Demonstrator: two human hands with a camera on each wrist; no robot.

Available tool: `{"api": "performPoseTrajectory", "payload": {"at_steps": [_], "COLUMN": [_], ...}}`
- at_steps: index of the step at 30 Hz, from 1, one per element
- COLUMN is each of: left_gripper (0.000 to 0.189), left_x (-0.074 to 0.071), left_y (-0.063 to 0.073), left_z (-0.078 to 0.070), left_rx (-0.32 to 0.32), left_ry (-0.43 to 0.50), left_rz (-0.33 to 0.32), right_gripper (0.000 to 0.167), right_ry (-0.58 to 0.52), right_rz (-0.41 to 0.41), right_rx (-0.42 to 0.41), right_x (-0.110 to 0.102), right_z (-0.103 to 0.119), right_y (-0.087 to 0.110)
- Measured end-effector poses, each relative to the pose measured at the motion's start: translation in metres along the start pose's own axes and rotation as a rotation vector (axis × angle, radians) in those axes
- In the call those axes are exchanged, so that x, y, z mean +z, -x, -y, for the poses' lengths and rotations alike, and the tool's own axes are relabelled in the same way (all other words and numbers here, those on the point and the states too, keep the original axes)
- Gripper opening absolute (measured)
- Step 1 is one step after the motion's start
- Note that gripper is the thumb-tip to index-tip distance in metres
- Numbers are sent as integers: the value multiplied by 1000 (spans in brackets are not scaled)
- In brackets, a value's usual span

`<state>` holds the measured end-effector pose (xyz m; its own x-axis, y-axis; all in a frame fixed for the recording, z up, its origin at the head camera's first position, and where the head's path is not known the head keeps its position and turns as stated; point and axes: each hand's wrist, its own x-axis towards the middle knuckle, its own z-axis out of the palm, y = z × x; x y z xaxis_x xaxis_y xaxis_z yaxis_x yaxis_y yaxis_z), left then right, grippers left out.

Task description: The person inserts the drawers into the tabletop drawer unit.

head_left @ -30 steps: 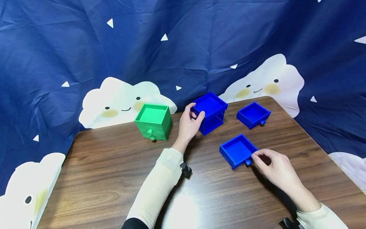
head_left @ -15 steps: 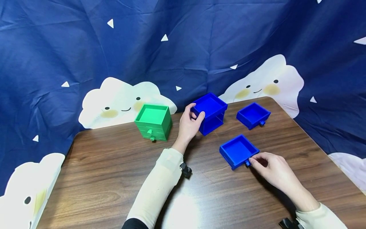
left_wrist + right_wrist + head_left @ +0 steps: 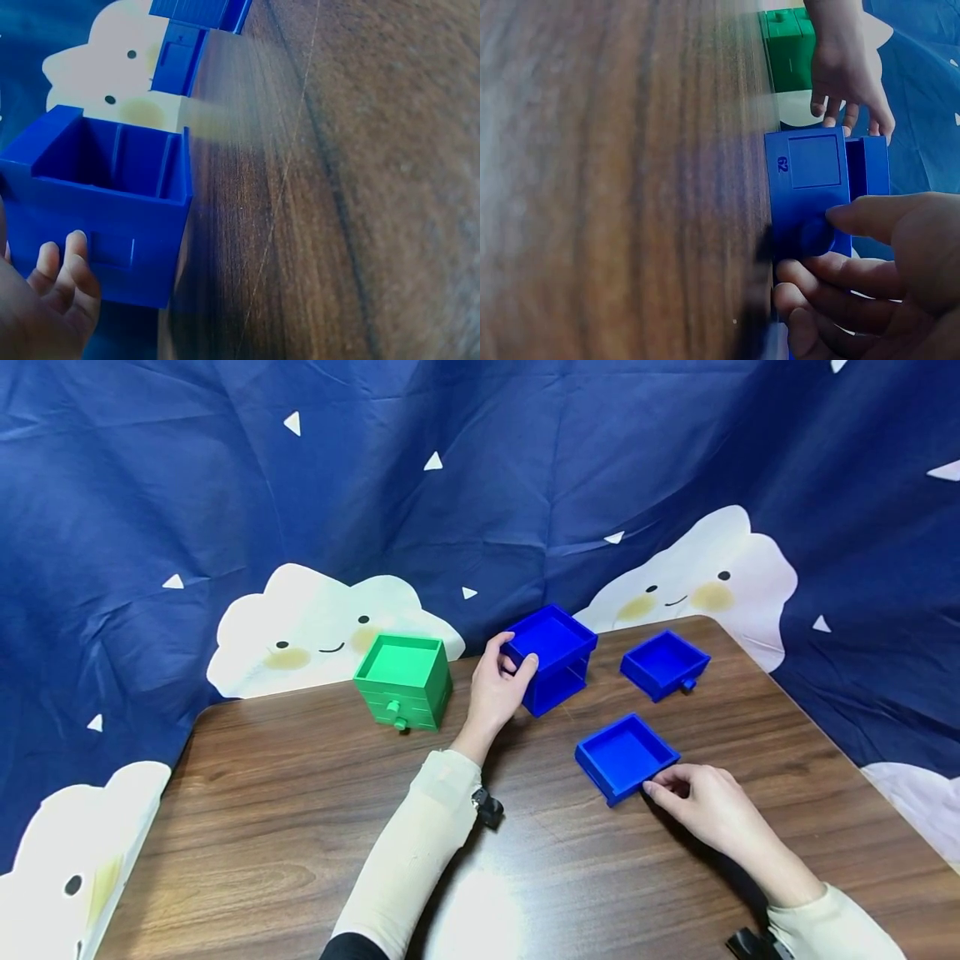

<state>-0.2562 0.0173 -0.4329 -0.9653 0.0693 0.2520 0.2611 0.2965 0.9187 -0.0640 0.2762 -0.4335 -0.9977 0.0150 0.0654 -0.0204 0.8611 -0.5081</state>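
Observation:
My left hand (image 3: 495, 689) holds the blue cabinet (image 3: 553, 639) by its left side, thumb on the front edge and fingers toward the back. The cabinet stands upright at the table's back edge, its front bay open and a shallow tray on top. In the left wrist view, bent fingers lie against the cabinet wall (image 3: 150, 259). Nearer to me, a blue drawer (image 3: 626, 753) sits on the table, and my right hand (image 3: 712, 810) is at its front. The right wrist view has thumb and index finger pinching the drawer's round knob (image 3: 817, 237).
A second blue drawer (image 3: 663, 662) with a knob rests at the back right. To the left stands a green cabinet (image 3: 405, 664), its knobbed drawers in place. Behind the wooden table (image 3: 285, 818) hangs a dark blue cloth (image 3: 360, 493) with clouds.
My right hand has shifted slightly left along the drawer's front, from its right corner onto the knob. The left hand and the cabinet have stayed put.

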Motion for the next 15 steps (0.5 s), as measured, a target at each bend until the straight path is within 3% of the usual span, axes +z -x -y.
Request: {"api": "performPoseTrajectory", "payload": {"at_steps": [9,15], "left_gripper": [55,55], "left_x": [1,1], "left_y": [-1,0], "left_z": [0,0], "left_rx": [7,4], "left_ry": [4,8], "left_rz": [-5,-1], "right_gripper": [17,16], "right_ry": [-90,-328], "right_rz": [27,121], "right_rx": [37,137], "right_x": [2,2], "right_z": [-2,-4], "right_y": [-1,-2]}}
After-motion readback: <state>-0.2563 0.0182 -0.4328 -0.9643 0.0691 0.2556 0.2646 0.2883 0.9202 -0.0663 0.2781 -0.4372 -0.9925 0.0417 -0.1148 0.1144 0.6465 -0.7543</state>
